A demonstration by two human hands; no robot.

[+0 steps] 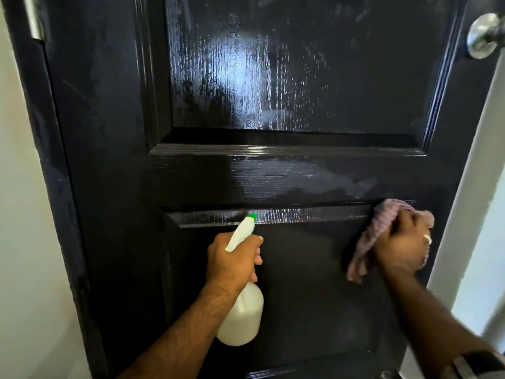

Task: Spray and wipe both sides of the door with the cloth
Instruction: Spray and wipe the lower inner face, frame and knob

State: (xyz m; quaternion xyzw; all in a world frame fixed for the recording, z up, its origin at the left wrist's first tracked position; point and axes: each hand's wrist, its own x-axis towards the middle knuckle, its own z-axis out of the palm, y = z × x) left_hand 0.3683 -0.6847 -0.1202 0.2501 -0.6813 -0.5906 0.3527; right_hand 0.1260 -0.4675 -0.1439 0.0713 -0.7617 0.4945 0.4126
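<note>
Nearest the camera, two bare forearms reach up from the bottom edge toward a glossy black panelled door (109, 165). The left hand (232, 258) has its grip closed round the neck of a white spray bottle (241, 315), fingers wrapped below the trigger head, with the green-tipped nozzle (252, 216) pointing up and forward at the top edge of the lower panel; the bottle's rounded body hangs below the hand, just in front of the door. To the right, the right hand (401, 247) grasps a bunched pinkish cloth (374, 233) and presses it flat against the door at the upper right corner of the lower panel, a loose end of the cloth drooping below the hand. A ring (426, 238) shows on one finger of that hand. Farther up, the rail between the panels and the upper panel shine with wet streaks and smears. At the top right a silver doorknob (483, 36) sticks out near the door's edge, and at the top left a metal hinge (35, 20) shows beside the pale wall (19, 242).
</note>
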